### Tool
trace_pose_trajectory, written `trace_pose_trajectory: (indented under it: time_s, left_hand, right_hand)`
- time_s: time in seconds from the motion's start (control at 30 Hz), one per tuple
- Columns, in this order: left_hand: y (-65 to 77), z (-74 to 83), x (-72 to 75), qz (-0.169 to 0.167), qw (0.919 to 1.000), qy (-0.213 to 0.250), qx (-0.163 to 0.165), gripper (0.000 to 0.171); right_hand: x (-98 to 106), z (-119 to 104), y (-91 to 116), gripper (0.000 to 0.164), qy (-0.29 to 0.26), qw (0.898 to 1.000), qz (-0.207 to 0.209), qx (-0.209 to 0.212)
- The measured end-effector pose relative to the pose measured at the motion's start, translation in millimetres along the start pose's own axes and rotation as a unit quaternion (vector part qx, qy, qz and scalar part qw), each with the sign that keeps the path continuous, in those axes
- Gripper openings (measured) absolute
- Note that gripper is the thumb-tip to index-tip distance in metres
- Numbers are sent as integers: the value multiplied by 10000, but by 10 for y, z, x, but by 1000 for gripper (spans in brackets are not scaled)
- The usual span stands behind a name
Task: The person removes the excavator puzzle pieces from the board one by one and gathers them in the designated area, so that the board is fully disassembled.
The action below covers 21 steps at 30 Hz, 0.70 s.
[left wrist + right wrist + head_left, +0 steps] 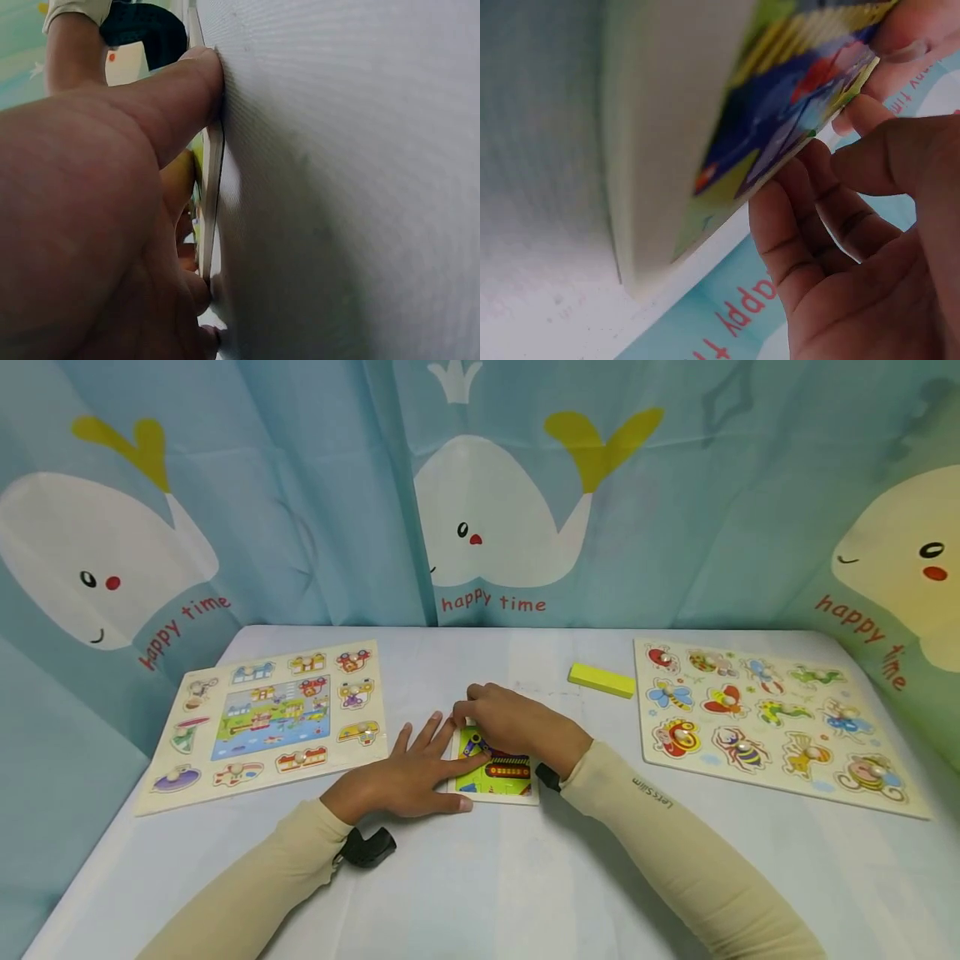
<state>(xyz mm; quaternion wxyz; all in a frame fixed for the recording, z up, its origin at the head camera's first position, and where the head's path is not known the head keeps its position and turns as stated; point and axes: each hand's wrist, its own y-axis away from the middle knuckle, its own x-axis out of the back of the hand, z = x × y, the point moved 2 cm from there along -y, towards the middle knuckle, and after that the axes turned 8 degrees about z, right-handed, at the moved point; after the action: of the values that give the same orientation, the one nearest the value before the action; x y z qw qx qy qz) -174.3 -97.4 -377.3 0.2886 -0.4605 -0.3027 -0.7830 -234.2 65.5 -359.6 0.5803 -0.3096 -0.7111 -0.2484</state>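
A small jigsaw puzzle (pixel 510 770) in a pale square frame lies flat at the middle of the table, its picture showing a construction machine on green. My left hand (pixel 412 778) rests at its left side, fingers spread and fairly straight; one finger lies across the picture, and the thumb (pixel 191 86) touches the near edge of the frame. My right hand (pixel 506 718) reaches over the far side with fingers curled at the far left corner. In the right wrist view, its thumb and fingers (pixel 780 225) meet the puzzle's edge; whether a loose piece is pinched there is hidden.
A vehicle knob puzzle board (pixel 206 695) lies to the left, an insect knob puzzle board (pixel 780 739) to the right. Near the latter sits a yellow block (pixel 602 680). Behind the white table (pixel 465 885) hangs a blue curtain (pixel 322 468) printed with whales.
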Motion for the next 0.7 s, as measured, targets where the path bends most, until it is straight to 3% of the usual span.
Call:
trace_pose_trajectory:
  time_s: [0.27,0.7]
  left_hand:
    - [10,13,13,46,10000,21,3,64]
    - [-1,-1,0,63,10000,-59,-31,64]
  right_hand:
    - [19,-1,9,19,-262,9993,271,-84]
    - [8,54,-15,17,-1127,9929,266,-264]
